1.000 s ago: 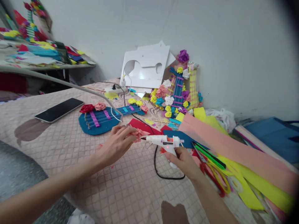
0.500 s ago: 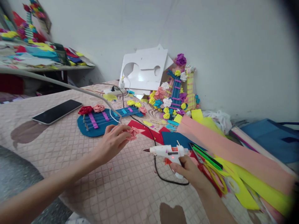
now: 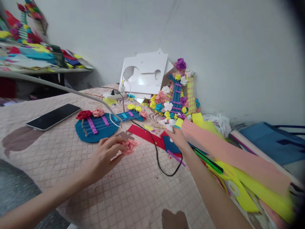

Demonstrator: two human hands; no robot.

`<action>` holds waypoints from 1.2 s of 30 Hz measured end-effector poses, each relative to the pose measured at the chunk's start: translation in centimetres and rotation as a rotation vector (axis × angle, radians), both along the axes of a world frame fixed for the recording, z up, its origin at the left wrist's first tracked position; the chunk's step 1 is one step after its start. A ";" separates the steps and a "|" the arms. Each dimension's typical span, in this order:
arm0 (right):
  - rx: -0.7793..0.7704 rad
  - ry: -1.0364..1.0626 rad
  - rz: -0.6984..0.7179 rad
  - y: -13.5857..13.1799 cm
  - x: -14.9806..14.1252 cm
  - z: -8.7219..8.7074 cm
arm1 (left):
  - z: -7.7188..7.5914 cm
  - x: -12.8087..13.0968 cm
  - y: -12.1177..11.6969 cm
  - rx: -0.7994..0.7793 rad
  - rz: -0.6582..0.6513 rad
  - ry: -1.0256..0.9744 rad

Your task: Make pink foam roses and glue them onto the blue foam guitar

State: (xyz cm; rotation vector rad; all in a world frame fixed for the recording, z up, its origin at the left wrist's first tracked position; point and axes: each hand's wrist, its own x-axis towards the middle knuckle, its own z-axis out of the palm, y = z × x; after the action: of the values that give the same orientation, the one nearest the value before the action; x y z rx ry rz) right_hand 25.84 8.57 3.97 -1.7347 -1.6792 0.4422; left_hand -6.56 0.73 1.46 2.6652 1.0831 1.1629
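Note:
Between the fingertips of my left hand [image 3: 109, 156] is a pink crepe-paper flower [image 3: 129, 147], just above the table cover. My right hand [image 3: 177, 136] reaches far forward and grips a white glue gun [image 3: 167, 122], partly covered by the hand. The gun's black cord [image 3: 158, 162] loops over the cover. Beyond my left hand lies a flat blue paper guitar [image 3: 96, 135] with strings, purple strips and a red flower [image 3: 84, 114] and pink flower [image 3: 98, 112] on its edge. A red strip [image 3: 145, 135] lies between my hands.
A phone [image 3: 53, 116] lies at left under a white cable [image 3: 59, 85]. Flower-covered paper guitars [image 3: 176, 95] lean on the wall beside white cut boards [image 3: 143, 70]. Pink paper [image 3: 226, 152], yellow paper [image 3: 247, 197], a green cutter [image 3: 208, 160] and a blue bag [image 3: 264, 141] fill the right.
My right hand has carried the glue gun forward and slightly left, toward the leaning guitars. My left hand has moved a little nearer and left with the pink flower.

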 end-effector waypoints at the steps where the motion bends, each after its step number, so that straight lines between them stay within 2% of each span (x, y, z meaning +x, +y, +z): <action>1: -0.003 -0.024 -0.006 1.6 -0.3 -0.2 | 0.1 0.3 0.0 -0.010 -0.007 -0.009; 5: 0.023 -0.104 -0.052 6.6 -1.8 -1.4 | 0.2 1.6 0.0 -0.039 -0.021 -0.021; 10: 0.033 -0.200 -0.037 8.8 -2.9 -3.3 | -0.5 2.0 0.2 -0.084 -0.051 -0.046; 16: 0.042 -0.260 -0.045 8.3 -2.4 -3.7 | -1.2 1.8 0.3 -0.123 -0.054 -0.062; 24: 0.078 -0.232 -0.072 7.7 -1.6 -3.6 | -1.1 1.9 0.3 -0.119 -0.063 -0.066; 27: 0.161 -0.189 -0.094 6.9 -1.7 -3.3 | -1.2 1.9 0.5 -0.119 -0.060 -0.066; 30: 0.285 -0.142 -0.098 5.5 -3.0 -2.6 | -1.4 1.8 0.5 -0.133 -0.051 -0.072; 32: 0.317 -0.121 -0.007 4.7 -4.9 -2.3 | -1.5 1.6 0.5 -0.145 -0.048 -0.074; 36: 0.238 -0.128 0.258 5.3 -9.8 -3.0 | -1.8 1.1 0.5 -0.152 -0.032 -0.081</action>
State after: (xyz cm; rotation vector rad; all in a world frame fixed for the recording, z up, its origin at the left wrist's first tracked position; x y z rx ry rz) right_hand 16.01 13.84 0.99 -1.4062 -1.9715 0.2364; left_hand -5.42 1.19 -0.34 2.4900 1.0661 1.1233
